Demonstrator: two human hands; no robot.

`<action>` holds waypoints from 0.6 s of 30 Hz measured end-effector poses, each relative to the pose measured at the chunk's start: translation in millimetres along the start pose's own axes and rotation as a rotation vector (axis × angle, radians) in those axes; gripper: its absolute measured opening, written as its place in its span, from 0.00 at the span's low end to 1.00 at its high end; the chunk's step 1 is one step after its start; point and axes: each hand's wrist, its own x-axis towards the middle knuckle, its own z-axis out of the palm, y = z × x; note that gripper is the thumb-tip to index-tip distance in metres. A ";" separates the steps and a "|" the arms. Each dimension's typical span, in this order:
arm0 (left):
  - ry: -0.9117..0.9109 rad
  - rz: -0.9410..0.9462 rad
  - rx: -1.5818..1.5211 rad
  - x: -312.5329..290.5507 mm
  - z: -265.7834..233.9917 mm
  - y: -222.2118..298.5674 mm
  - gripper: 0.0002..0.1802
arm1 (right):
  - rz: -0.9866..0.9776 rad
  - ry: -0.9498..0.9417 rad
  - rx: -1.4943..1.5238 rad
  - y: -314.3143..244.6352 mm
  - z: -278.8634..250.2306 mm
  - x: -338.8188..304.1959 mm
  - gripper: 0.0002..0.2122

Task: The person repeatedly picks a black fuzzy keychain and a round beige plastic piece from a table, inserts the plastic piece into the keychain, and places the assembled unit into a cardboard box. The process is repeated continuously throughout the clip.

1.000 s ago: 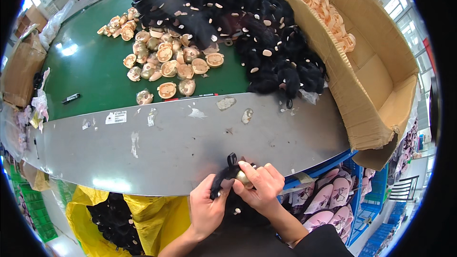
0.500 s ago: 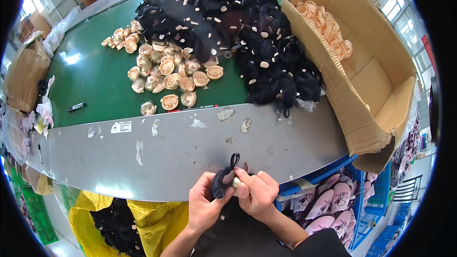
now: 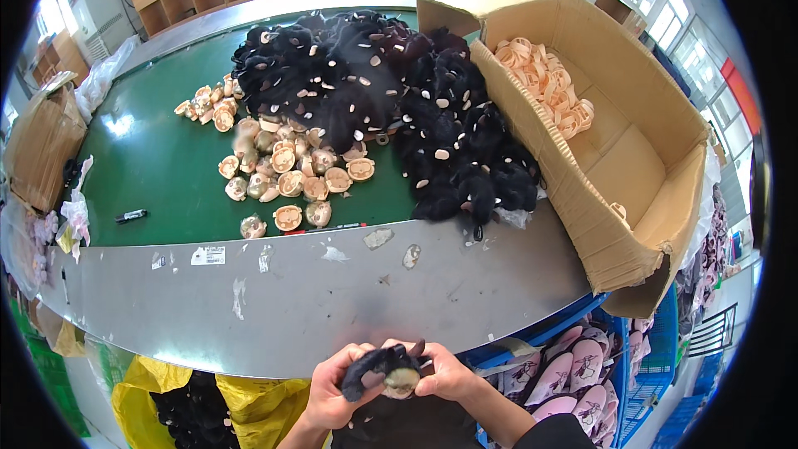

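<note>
Fingers [image 3: 349, 363] half-hide a black furry piece [image 3: 378, 363].

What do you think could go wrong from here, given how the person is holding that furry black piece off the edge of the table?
Both the left hand and the right hand hold the black furry piece past the grey table edge, so a slip would likely drop it toward the yellow bag or the floor. The black furry pile crowds the round tan parts, and some could get buried. The cardboard box overhangs the table end and might tip.
</note>
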 end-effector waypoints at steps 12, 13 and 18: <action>0.103 0.237 0.428 -3.0 -7.9 -2.4 0.15 | -0.780 0.372 -1.040 -21.6 46.5 10.2 0.16; 0.134 0.249 0.485 -5.1 -5.9 -4.5 0.16 | -0.901 0.403 -1.105 -19.3 46.1 15.7 0.15; 0.282 0.554 0.757 -5.9 6.2 -8.7 0.18 | -1.102 0.569 -1.309 -8.5 57.4 24.1 0.13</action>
